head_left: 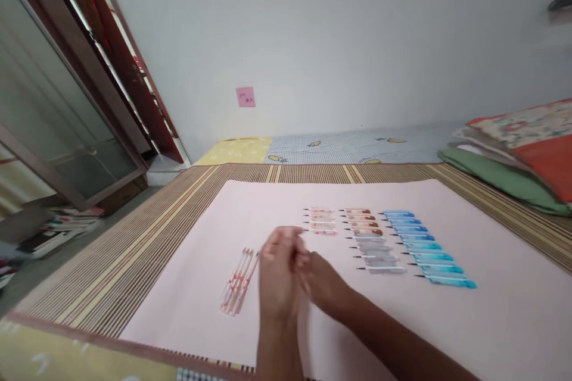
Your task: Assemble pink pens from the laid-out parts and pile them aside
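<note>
With 3 neat pen columns laid — pink-patterned pens (322, 221), brown and grey pens (373, 241), blue plastic pens (424, 247) — a loose bundle of pink pens (239, 281) remains unsorted, while the left hand (277, 274) and right hand (322, 283) meet, fingers apparently pinching a blurred pen.

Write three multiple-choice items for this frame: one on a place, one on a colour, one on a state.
1. Where does the loose bundle of pink-patterned pens lie?
A. left of both hands
B. right of the blue row
C. on the pillows

2. What colour are the pens in the rightmost row?
A. brown
B. blue
C. grey

3. How are the left hand and right hand placed?
A. far apart
B. close together above the pale pink sheet
C. out of view

Answers: 1 A, the bundle sits left of the left hand; 2 B, that row is blue; 3 B, the fingers meet near the pink row.
</note>
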